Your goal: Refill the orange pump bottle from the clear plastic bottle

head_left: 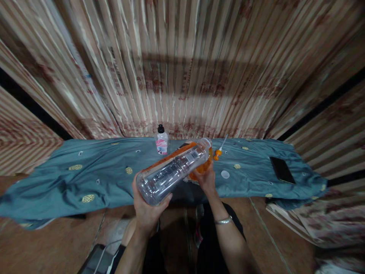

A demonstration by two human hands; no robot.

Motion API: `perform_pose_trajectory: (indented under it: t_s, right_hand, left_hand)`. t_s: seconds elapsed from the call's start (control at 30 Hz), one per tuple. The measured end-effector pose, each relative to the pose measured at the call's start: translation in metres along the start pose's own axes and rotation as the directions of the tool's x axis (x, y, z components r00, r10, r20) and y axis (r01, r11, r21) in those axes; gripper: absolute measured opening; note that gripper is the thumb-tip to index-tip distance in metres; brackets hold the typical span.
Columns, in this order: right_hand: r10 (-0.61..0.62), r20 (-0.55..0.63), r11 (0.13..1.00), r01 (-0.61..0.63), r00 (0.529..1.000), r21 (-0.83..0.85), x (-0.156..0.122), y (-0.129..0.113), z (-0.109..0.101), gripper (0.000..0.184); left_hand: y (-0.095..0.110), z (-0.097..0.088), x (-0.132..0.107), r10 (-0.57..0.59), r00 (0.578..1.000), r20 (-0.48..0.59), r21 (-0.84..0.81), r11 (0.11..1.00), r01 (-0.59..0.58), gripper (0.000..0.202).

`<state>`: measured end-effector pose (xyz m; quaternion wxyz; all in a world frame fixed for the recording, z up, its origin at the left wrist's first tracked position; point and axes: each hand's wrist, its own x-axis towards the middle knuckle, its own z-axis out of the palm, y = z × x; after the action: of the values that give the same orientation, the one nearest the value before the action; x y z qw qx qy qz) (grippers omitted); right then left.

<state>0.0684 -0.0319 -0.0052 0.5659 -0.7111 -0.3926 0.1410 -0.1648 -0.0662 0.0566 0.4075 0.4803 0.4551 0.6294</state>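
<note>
My left hand (148,213) grips the base of a large clear plastic bottle (173,171) with an orange-edged label. The big bottle is tilted, its neck pointing up and right. My right hand (207,179) is wrapped round an orange see-through bottle (202,170), partly hidden behind the big bottle's neck. Whether liquid passes between the two I cannot tell. An orange pump head (217,153) with a thin pale tube lies just beyond my right hand. Close to it rests a round white cap (225,174).
A small clear bottle (161,141) with a black top and pink label stands toward the back. On the right lies a dark phone (282,169). A teal patterned cloth (111,182) covers the low table, and striped curtains (182,68) hang behind and at both sides.
</note>
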Motion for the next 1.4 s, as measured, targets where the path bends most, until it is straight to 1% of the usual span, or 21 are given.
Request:
perform_pose_trajectory:
  t_s: [0.1, 0.27, 0.5, 0.67, 0.8, 0.9, 1.07, 1.27, 1.4]
  right_hand:
    - [0.003, 0.0, 1.0, -0.003, 1.0, -0.009, 0.0003, 0.0017, 0.0006, 0.086]
    - [0.02, -0.007, 0.999, -0.02, 1.0, -0.04, 0.0006, 0.0027, 0.0011, 0.09]
    - [0.028, 0.004, 0.998, -0.027, 1.0, -0.052, 0.0, -0.0024, -0.0003, 0.091]
    - [0.017, -0.003, 0.999, -0.018, 1.0, -0.037, 0.0003, -0.0032, -0.0003, 0.089]
    - [0.044, 0.0, 0.998, -0.044, 0.999, -0.043, 0.0007, -0.003, -0.0003, 0.093]
    - [0.056, 0.005, 0.997, -0.055, 0.998, -0.054, 0.0006, -0.0028, -0.0003, 0.091]
    - [0.004, 0.003, 1.0, -0.003, 1.0, -0.02, -0.0001, -0.0012, 0.0002, 0.082]
    - [0.001, -0.005, 0.999, -0.001, 1.0, -0.048, 0.0005, -0.0002, 0.0012, 0.086]
    - [0.007, -0.012, 0.999, -0.007, 1.0, -0.053, 0.0002, -0.0016, 0.0012, 0.084]
  left_hand:
    - [-0.0002, -0.0001, -0.0002, -0.006, 1.0, 0.002, -0.006, 1.0, 0.006, 0.103]
    - [-0.0016, 0.0, -0.0004, 0.028, 0.999, -0.015, 0.014, 1.0, -0.028, 0.103]
    - [-0.0047, -0.0014, -0.0007, -0.003, 1.0, -0.008, 0.005, 1.0, 0.003, 0.106]
    - [-0.0044, -0.0016, -0.0005, 0.011, 1.0, -0.004, 0.02, 1.0, -0.011, 0.105]
    - [-0.0041, -0.0017, -0.0005, 0.01, 1.0, 0.003, 0.024, 1.0, -0.01, 0.104]
    - [-0.0042, -0.0012, -0.0003, 0.019, 1.0, -0.006, 0.024, 1.0, -0.019, 0.104]
    - [-0.002, 0.0007, -0.0006, 0.034, 0.999, -0.019, 0.018, 0.999, -0.033, 0.102]
    - [0.0001, 0.0005, -0.0017, 0.045, 0.999, -0.022, 0.029, 0.999, -0.044, 0.099]
    - [-0.0037, -0.0004, -0.0011, 0.028, 0.999, -0.019, 0.033, 0.999, -0.028, 0.102]
